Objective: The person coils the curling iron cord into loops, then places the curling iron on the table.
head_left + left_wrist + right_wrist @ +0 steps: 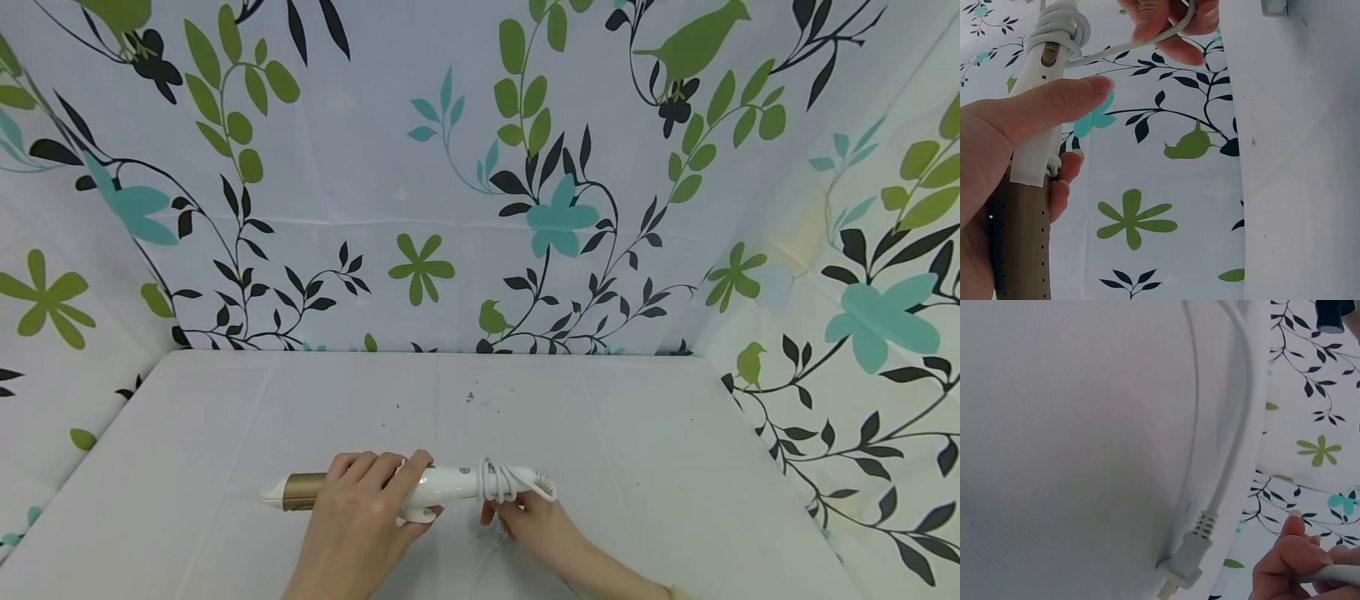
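Observation:
A curling iron (450,485) with a white handle and gold barrel (302,492) is held level above the white table, its barrel end to the left. My left hand (360,517) grips it around the middle; in the left wrist view the thumb (1063,103) lies across the white lever. Several turns of white cord (495,481) wrap the handle's right part. Just below these turns, my right hand (543,529) pinches the cord, its curled fingers (1291,556) showing in the right wrist view. The cord's plug (1188,559) hangs loose there.
The white table (225,433) carries small brown specks (470,397) behind the hands. Leaf-and-bird patterned cloth (360,208) hangs at the back and both sides. A dark blue object (1330,314) is partly visible at the right wrist view's upper right.

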`<state>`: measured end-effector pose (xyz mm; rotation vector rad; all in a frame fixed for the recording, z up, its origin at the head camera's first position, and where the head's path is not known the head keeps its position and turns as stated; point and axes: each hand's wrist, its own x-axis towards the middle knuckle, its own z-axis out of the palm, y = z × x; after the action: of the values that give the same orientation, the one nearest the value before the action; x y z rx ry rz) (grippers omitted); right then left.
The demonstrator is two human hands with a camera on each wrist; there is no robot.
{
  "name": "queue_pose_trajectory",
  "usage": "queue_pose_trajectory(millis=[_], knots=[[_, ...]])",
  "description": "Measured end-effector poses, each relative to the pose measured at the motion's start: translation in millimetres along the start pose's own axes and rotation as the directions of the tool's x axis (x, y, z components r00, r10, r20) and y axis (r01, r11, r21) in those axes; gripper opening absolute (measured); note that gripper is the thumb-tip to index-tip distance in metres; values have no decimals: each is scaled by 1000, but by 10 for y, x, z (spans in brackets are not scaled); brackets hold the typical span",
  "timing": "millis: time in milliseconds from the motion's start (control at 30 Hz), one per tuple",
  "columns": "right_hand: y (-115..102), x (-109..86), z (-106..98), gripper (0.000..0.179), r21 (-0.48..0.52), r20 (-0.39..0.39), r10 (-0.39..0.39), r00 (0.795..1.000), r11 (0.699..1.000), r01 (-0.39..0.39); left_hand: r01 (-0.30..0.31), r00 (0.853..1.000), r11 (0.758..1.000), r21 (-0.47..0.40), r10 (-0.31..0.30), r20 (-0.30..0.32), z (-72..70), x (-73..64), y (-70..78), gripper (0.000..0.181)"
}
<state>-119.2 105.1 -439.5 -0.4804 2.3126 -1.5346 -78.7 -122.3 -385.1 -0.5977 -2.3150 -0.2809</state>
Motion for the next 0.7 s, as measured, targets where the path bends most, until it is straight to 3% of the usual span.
queue_pose_trajectory(millis=[167,267,367,433,567,700], knots=[[72,-29,113,29,-9,40,-95,995,995,95,-3,1000,1000,8,3,2,10,-6,0,68],[80,-47,149,32,-105,49,-143,988,983,148,5,1000,1000,16,-5,17,24,-10,2,67],[49,-63,180,33,-249,75,-178,981,950,191,11,1000,1000,18,-11,17,41,-12,1,66],[17,-85,207,30,-367,103,-206,973,902,230,12,1000,1000,18,-12,11,50,-15,1,66],[-43,-152,255,20,-573,168,-224,960,771,280,22,1000,1000,18,-22,15,56,-18,4,67],[-72,-209,273,36,-676,258,-163,953,675,298,36,999,999,24,-36,33,55,-24,9,70]])
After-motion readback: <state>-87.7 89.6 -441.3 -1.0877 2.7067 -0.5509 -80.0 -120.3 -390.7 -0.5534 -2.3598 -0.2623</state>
